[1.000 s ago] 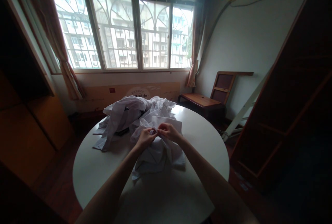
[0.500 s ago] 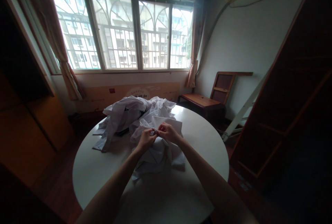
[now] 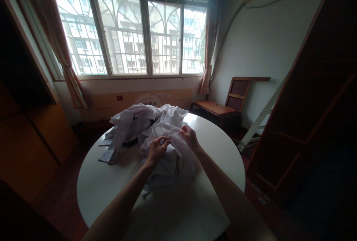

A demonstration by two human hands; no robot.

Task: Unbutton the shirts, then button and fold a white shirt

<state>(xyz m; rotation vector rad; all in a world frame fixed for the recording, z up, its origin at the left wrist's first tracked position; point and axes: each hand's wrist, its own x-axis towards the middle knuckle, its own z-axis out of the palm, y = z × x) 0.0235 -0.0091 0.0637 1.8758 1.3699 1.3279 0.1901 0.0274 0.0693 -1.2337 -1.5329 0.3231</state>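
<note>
A crumpled white garment (image 3: 167,163) of thin cloth lies at the middle of the round white table (image 3: 108,192). My left hand (image 3: 157,151) is closed on its folds, thumb and fingers pinching the cloth. To the right, my right hand (image 3: 189,137) pinches another part of the same garment, with the fabric stretched between the two hands. What kind of garment it is cannot be made out. Just beyond, a heap of similar white clothes (image 3: 131,122) with a few dark patches spreads over the far left of the table and touches the garment.
Behind the table, a long flat cardboard box (image 3: 106,101) leans below the barred window (image 3: 125,36). A low wooden table (image 3: 214,108) and a wooden frame stand at the back right. A dark wooden panel (image 3: 292,122) slants along the right, and cabinets (image 3: 55,133) line the left.
My hands, which were close together on the cloth, are now apart. The right hand has moved right and slightly up, drawing the cloth with it; the left has barely shifted.
</note>
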